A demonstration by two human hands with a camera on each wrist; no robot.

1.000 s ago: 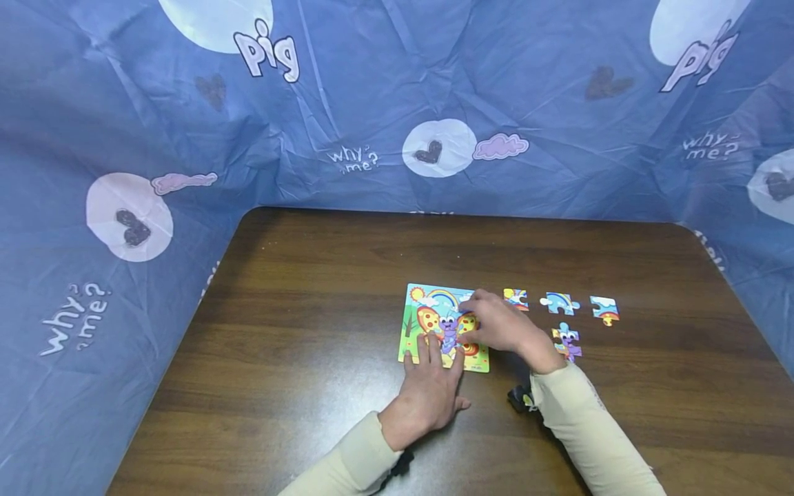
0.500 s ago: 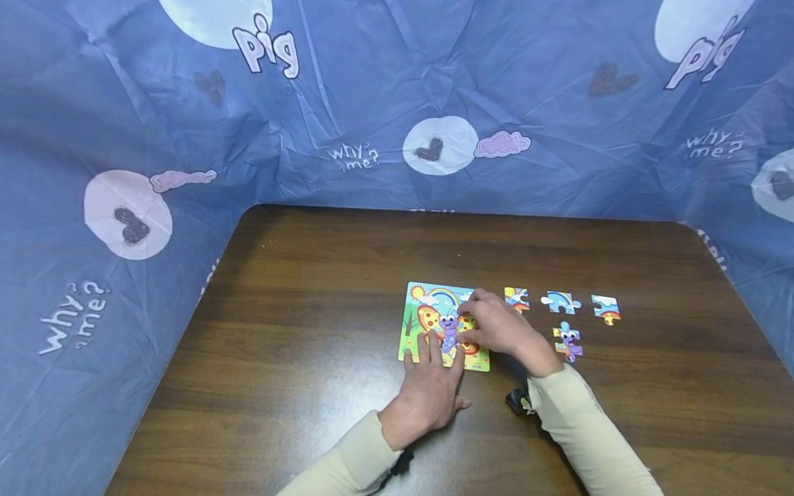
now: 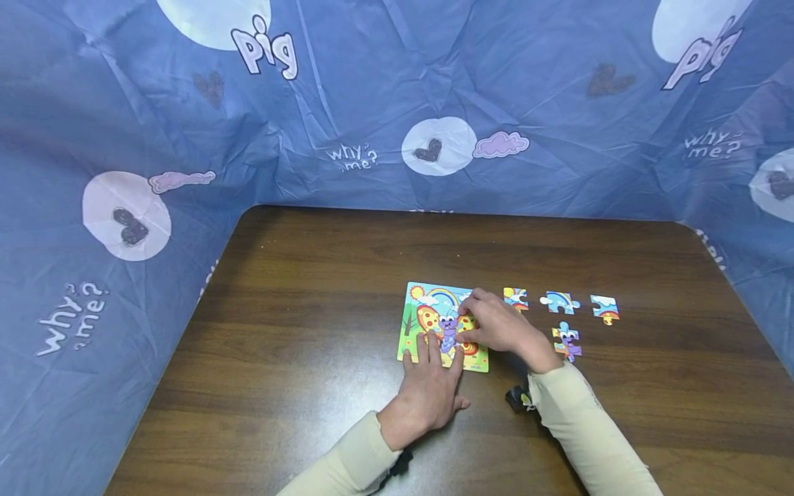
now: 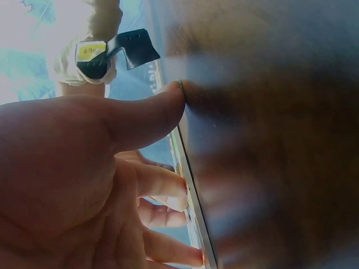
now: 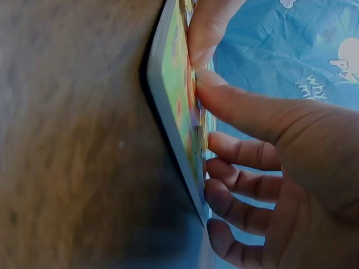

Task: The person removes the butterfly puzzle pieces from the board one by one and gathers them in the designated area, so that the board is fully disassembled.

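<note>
A butterfly jigsaw puzzle [image 3: 409,317] in a flat board lies on the table. My left hand [image 3: 428,396] rests on its lower edge, fingers spread and straight; in the left wrist view the fingertips meet the board's rim [image 4: 193,207]. My right hand [image 3: 499,324] covers the board's right side with bent fingers. In the right wrist view its thumb [image 5: 241,103] and fingers pinch a puzzle piece [image 5: 198,137], which sits slightly raised over the board. Most of that piece is hidden.
Loose puzzle pieces lie right of the board: a sun piece [image 3: 515,297], a rainbow piece [image 3: 560,302], a cloud piece [image 3: 604,308] and a butterfly-face piece [image 3: 567,342]. The brown table [image 3: 310,289] ends at a blue printed cloth [image 3: 347,89].
Both hands stay in nearly the same place on the puzzle. The loose pieces have not moved; the head view shifts only slightly.
</note>
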